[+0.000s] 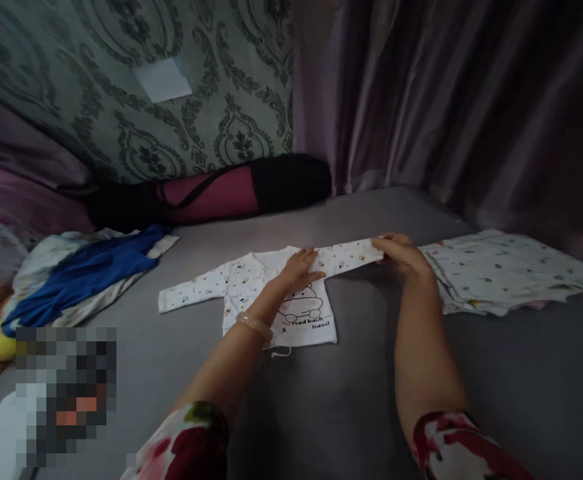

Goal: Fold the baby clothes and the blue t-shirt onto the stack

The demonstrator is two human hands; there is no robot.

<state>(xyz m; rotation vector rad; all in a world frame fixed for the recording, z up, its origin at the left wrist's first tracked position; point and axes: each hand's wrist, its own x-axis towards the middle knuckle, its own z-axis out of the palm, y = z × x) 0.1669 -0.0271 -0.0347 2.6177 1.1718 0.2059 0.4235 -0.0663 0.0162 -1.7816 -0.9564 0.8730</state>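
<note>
A small white long-sleeved shirt (276, 293) with a printed cartoon figure lies spread on the grey bed surface (331, 400), both sleeves stretched out sideways. My left hand (299, 267) rests flat on its upper chest, fingers extended, a pale bangle on the wrist. At the end of the right-hand sleeve, my right hand (399, 252) pinches the cuff between thumb and fingers. A thin tie string shows at the shirt's lower hem.
Patterned white cloths are stacked (511, 270) at the right. Blue and white clothes (81, 273) lie in a heap at the left. Against the wall is a long black and dark pink bag (211, 193). A pixelated patch covers something at the lower left.
</note>
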